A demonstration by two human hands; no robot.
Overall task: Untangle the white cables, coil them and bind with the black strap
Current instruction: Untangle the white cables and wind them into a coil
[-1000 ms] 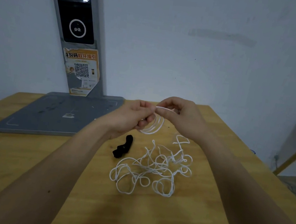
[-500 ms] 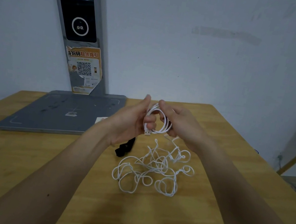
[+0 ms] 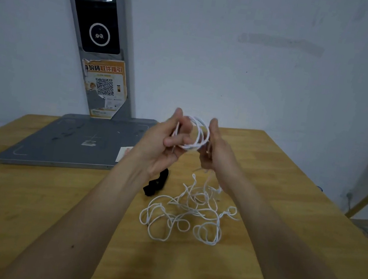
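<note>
Coiling stage. The left hand (image 3: 165,143) pinches a small coil (image 3: 194,133) of white cable, its ring plane roughly upright so new turns stack. The right hand (image 3: 215,148), just beside this grip, guides the strand; its closure cannot be told. Below the grip, tangled white cables (image 3: 189,209) lie on the table (image 3: 26,199), black strap (image 3: 156,184) beside them.

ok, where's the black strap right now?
Head view: the black strap lies on the wooden table, partly hidden under the left hand, just left of the tangled white cable.
</note>
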